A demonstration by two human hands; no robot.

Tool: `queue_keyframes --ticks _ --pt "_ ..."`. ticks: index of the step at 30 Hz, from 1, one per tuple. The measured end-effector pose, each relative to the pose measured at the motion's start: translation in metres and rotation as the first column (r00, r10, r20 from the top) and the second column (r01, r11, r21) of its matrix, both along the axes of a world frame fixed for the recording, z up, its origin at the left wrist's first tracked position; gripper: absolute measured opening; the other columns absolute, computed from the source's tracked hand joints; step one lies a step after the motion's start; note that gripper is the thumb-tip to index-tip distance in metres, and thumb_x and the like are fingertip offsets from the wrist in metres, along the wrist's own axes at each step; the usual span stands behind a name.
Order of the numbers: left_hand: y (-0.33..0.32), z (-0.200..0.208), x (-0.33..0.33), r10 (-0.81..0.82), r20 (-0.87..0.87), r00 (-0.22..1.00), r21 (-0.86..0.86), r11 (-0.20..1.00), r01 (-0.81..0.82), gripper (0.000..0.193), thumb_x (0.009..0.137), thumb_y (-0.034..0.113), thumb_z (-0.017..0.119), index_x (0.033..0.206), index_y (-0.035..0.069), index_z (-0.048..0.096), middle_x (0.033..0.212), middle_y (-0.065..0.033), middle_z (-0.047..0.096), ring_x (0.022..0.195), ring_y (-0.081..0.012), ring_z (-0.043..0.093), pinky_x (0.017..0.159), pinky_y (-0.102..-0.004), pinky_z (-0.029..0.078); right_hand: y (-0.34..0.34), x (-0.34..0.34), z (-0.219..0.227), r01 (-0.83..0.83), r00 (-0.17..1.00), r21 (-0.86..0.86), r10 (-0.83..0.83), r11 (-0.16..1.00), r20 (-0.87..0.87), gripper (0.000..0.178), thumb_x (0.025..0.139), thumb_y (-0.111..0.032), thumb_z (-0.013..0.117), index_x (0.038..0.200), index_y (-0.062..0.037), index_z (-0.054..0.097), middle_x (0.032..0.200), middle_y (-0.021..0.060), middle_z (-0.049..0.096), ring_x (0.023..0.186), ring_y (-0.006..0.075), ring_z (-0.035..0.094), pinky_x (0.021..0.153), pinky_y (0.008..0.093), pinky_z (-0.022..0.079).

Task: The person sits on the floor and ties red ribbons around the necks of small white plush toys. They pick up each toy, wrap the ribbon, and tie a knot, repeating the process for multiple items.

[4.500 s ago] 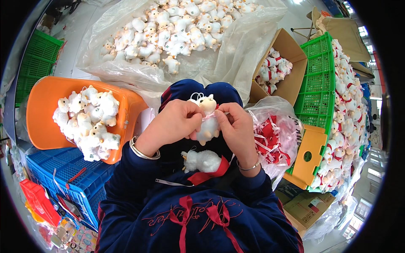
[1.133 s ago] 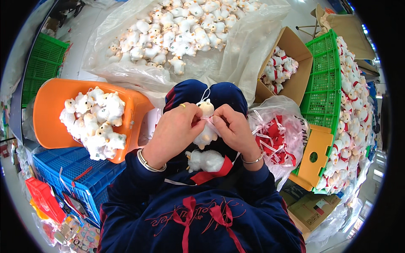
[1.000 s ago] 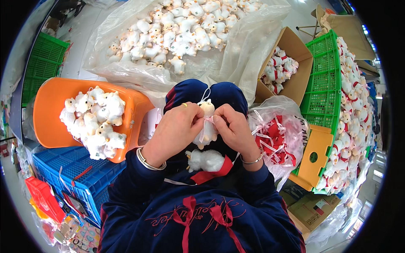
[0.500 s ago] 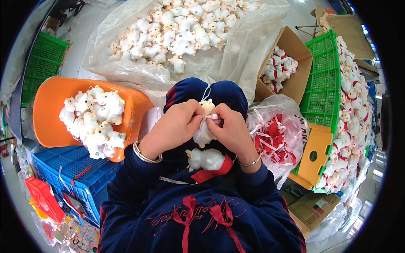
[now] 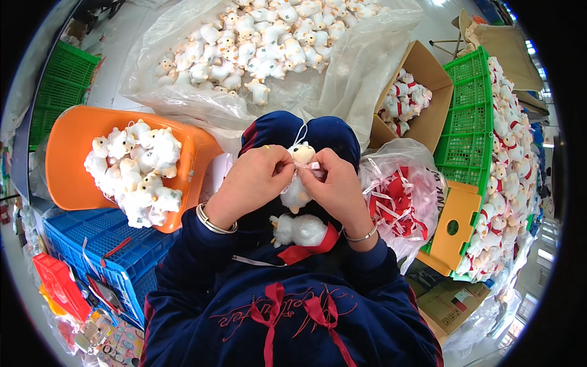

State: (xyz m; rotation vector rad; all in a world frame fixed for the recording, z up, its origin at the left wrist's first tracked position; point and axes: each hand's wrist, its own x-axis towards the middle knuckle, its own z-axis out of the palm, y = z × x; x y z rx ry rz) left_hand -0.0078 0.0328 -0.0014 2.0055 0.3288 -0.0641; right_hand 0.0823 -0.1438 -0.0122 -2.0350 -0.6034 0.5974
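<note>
My left hand (image 5: 252, 182) and my right hand (image 5: 338, 187) both grip a small white plush animal (image 5: 298, 183) over my lap. Their fingertips pinch a thin pale ribbon (image 5: 313, 167) at the toy's neck. The toy's head points up and a white loop sticks out above it. A second white plush toy (image 5: 299, 230) with a red ribbon (image 5: 310, 248) lies on my lap just below the hands.
An orange tub (image 5: 73, 153) of white plush toys stands at the left, above a blue crate (image 5: 104, 244). A clear plastic sheet (image 5: 342, 67) ahead holds many plush toys. At the right are a bag of red and white ribbons (image 5: 397, 202), a cardboard box (image 5: 422, 92) and green crates (image 5: 471, 128).
The toy has come down a little toward my lap and my fingers have closed in on its neck ribbon. The surroundings have not moved.
</note>
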Motion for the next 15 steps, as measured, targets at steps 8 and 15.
queue_keyframes --ticks 8,15 --pt "0.002 -0.001 0.004 0.021 -0.009 1.0 0.057 0.998 -0.02 0.017 0.093 0.017 0.069 0.092 0.0 0.068 0.076 -0.0131 0.07 0.067 -0.0223 0.067 0.064 -0.0336 0.052 -0.001 -0.001 0.002 -0.019 0.999 -0.027 0.02 0.999 0.033 0.027 0.086 -0.023 0.077 0.093 -0.0024 0.061 0.078 0.0166 0.068 0.072 0.0333 0.069 0.064 0.0395 0.052" --pt "-0.006 0.003 0.001 -0.035 0.005 0.999 0.261 0.965 0.033 0.016 0.09 0.02 0.072 0.091 0.004 0.07 0.08 -0.0139 0.072 0.073 -0.0312 0.071 0.065 -0.0384 0.054 -0.003 -0.002 0.0 -0.045 0.997 -0.01 0.046 0.999 0.055 0.026 0.087 -0.022 0.077 0.093 -0.0028 0.06 0.08 0.016 0.068 0.073 0.0338 0.069 0.065 0.0398 0.052"
